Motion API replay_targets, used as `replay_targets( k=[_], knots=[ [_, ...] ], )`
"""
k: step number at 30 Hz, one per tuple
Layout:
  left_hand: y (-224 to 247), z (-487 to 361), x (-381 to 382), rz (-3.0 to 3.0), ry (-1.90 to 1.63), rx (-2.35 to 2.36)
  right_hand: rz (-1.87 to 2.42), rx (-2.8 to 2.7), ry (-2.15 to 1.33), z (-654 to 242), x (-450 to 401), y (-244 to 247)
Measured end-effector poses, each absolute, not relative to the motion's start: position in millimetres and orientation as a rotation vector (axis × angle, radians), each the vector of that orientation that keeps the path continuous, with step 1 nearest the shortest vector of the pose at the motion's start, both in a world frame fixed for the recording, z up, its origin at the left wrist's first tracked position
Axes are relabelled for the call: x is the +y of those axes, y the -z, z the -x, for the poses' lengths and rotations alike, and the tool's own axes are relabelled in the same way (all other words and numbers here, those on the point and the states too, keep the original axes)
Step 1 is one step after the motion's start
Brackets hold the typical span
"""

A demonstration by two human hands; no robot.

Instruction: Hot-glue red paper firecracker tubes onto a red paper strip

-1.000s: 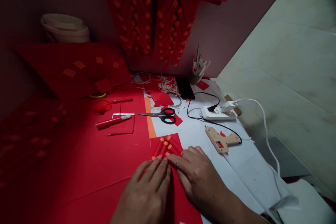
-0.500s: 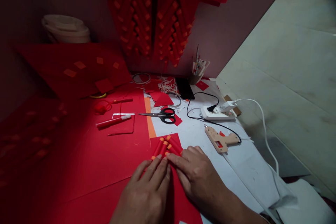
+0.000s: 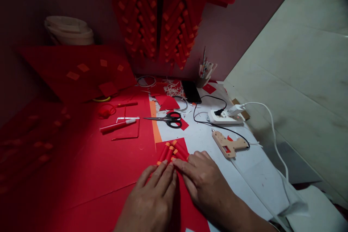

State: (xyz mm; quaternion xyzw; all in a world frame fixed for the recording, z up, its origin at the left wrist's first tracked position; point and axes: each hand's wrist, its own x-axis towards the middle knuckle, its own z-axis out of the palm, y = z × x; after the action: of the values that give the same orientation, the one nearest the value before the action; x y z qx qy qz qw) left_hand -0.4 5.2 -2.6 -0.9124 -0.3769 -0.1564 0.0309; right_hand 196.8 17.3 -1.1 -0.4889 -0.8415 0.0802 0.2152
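Your left hand [image 3: 153, 197] lies palm down with fingers flat and close together, pressing the near ends of a small bundle of red paper tubes with orange tips [image 3: 171, 152]; nothing is gripped. Your right hand [image 3: 202, 179] lies flat too, fingers extended onto the same bundle from the right, its fingertips touching those of the left hand. The bundle lies on the surface, on a square of red paper at the edge of the large red paper sheet [image 3: 108, 166], tips pointing away from you. Just right of the right hand lies a tan glue gun [image 3: 228, 145] with a black cord (cord runs back to the white power strip [image 3: 224, 116]). Beyond the bundle, well apart from it: black-handled scissors [image 3: 167, 119], blades pointing left. Left of the scissors, a red marker with white cap [image 3: 116, 126]. A black phone [image 3: 191, 91] lies near the wall, beside a cup of pens [image 3: 204, 74]. Above, on the wall, hangs a red panel of orange-tipped tubes in chevron rows [image 3: 157, 18].
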Motion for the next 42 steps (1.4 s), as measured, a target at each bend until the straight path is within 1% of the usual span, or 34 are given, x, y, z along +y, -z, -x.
replay_targets(
  k=[8, 15, 21, 30, 35, 39, 42],
  knots=[
    [3.5, -4.5, 5.1, 2.785, 0.535, -1.236, 1.352, -2.337, -0.237, -196.6, 17.0, -0.1],
    [7.6, -2.7, 5.8, 2.773, 0.529, -1.201, 1.348, -2.33, -0.236, -196.3, 16.6, 0.6],
    [4.2, -4.0, 7.1, 2.72, 0.609, -1.172, 1.347, -2.336, -0.241, -197.2, 17.3, 2.1],
    [1.2, -2.2, 6.4, 2.81, 0.459, -1.177, 1.325, -2.347, -0.21, -196.9, 17.0, 1.1],
    [2.0, -4.0, 6.1, 2.744, 0.566, -1.164, 1.336, -2.342, -0.218, -197.2, 16.5, 1.3],
    [0.4, -3.6, 6.4, 2.748, 0.57, -1.214, 1.326, -2.345, -0.215, -196.9, 16.6, 0.7],
    [-0.9, -3.1, 9.0, 2.743, 0.571, -1.13, 1.297, -2.323, -0.202, -197.5, 17.3, -0.8]
  ],
)
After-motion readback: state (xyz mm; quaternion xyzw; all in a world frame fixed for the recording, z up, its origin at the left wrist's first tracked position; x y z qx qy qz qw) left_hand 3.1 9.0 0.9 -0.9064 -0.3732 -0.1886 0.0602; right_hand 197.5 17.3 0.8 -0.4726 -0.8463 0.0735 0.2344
